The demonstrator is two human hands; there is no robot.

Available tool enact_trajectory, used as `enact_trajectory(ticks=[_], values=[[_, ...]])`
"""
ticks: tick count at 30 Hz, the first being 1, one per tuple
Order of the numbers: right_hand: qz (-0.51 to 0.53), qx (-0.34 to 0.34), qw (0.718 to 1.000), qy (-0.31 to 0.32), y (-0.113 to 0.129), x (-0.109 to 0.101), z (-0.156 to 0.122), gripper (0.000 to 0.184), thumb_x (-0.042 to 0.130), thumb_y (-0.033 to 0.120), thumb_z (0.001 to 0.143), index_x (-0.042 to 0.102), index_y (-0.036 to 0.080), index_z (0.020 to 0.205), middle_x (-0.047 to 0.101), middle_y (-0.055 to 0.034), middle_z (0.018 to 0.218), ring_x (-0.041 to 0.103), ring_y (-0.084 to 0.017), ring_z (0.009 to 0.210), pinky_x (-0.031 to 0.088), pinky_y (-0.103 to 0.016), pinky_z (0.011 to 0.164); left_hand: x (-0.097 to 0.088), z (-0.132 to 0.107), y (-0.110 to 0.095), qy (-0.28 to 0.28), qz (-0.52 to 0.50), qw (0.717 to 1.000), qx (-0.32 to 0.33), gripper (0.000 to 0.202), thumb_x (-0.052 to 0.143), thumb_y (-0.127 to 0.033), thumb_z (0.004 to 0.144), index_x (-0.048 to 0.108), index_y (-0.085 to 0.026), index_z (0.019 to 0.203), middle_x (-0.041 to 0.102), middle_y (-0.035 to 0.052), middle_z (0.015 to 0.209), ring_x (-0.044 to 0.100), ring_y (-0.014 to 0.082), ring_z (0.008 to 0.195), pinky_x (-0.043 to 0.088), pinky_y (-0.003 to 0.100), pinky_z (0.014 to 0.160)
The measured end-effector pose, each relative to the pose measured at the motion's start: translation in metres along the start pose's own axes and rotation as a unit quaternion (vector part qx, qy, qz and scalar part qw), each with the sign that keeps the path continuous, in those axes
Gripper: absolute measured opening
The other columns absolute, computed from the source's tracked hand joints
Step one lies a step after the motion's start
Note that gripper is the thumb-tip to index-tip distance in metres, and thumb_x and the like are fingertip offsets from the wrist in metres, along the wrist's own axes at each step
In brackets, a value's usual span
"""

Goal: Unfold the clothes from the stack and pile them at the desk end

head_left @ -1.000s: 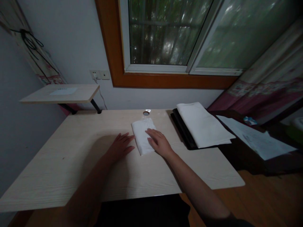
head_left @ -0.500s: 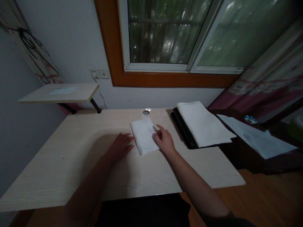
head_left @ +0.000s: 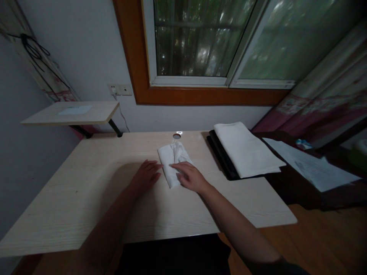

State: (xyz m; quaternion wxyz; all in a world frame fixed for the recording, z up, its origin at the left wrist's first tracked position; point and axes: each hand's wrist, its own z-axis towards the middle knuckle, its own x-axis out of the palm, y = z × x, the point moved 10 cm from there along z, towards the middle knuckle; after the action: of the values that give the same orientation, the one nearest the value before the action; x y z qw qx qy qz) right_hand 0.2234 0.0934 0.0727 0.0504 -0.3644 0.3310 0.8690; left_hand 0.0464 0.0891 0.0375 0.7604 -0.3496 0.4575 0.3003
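A small white folded cloth lies on the pale wooden table, just below the round cable hole. Its right side is folded over toward the left, so it looks narrower. My right hand rests on the cloth's lower right part, fingers pointing left and pressing the fold down. Flat on the table, my left hand has its fingertips touching the cloth's left edge.
A larger folded white cloth lies on a black tray at the table's right side. Papers lie on a dark surface further right. A raised wooden shelf stands at the back left. The window and curtain are behind.
My right hand lifted the cloth's right edge and folded it leftward over the cloth, then came down on it. My left hand stayed in place at the left edge.
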Motion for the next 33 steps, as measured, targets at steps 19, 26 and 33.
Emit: enact_trajectory(ticks=[19,26,33], values=[[-0.068,0.189,0.962,-0.184,-0.063,-0.041,-0.019,0.023,0.059,0.028,0.094,0.072,0.023,0.112,0.074,-0.0084,0.104,0.066,-0.026,0.095,0.056,-0.043,0.087,-0.004,0.002,-0.01,-0.006,-0.057,0.998,0.031,0.04,0.044,-0.033,0.105,0.057,-0.024,0.141,0.065,0.0089,0.133,0.055,0.0236,0.127,0.046,0.047,0.114],[-0.085,0.118,0.984,-0.106,-0.047,-0.023,-0.01,0.039,0.06,0.023,0.093,0.068,0.027,0.131,0.075,-0.0059,0.117,0.061,-0.027,0.108,0.052,-0.048,0.099,-0.003,0.002,-0.01,-0.011,-0.06,0.998,0.034,0.039,0.044,-0.032,0.105,0.057,-0.023,0.141,0.064,0.0096,0.131,0.055,0.0238,0.125,0.046,0.046,0.113],[-0.077,-0.01,0.997,-0.021,-0.003,-0.003,-0.001,0.053,0.053,0.016,0.094,0.057,0.03,0.145,0.071,-0.0058,0.128,0.061,-0.025,0.119,0.048,-0.049,0.106,-0.006,0.003,-0.013,-0.005,-0.075,0.997,0.03,0.046,0.044,-0.031,0.105,0.047,-0.025,0.151,0.063,0.0098,0.133,0.054,0.0243,0.126,0.046,0.046,0.113]])
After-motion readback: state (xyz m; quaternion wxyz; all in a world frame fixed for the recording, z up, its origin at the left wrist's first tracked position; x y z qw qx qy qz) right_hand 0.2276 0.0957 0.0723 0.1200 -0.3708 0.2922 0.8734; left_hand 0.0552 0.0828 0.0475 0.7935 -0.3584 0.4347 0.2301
